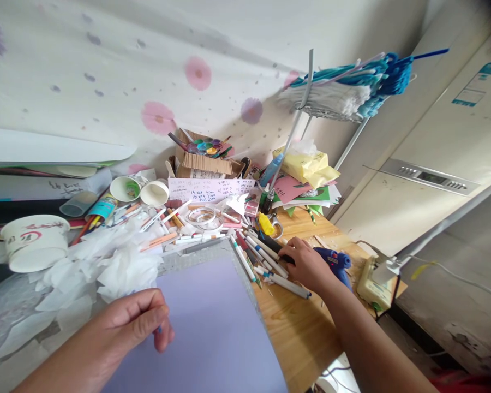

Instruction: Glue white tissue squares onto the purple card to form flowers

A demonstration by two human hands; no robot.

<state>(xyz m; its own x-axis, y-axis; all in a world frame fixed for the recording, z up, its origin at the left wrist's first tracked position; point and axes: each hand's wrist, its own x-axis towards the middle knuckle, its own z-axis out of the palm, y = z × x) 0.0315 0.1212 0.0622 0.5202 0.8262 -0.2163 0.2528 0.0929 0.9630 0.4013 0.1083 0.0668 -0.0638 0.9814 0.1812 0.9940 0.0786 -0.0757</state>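
Your lavender sheet (213,327) lies unmarked on the table; your left hand (135,322) grasps a small pen, your right hand (306,265) closes on a marker (270,245) from the pile.

Right hand (306,266) on markers (265,259) — (cluttered) table (298,322)

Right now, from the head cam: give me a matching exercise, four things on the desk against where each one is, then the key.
Things:
1. lilac sheet
2. glue gun
3. white paper bowl
4. tissue pack

Places:
A. far left of the desk
B. just beyond the right hand, on bare wood
C. under the left hand
D. at the back right, on a stack of papers

Pairs: 1-C, 2-B, 3-A, 4-D
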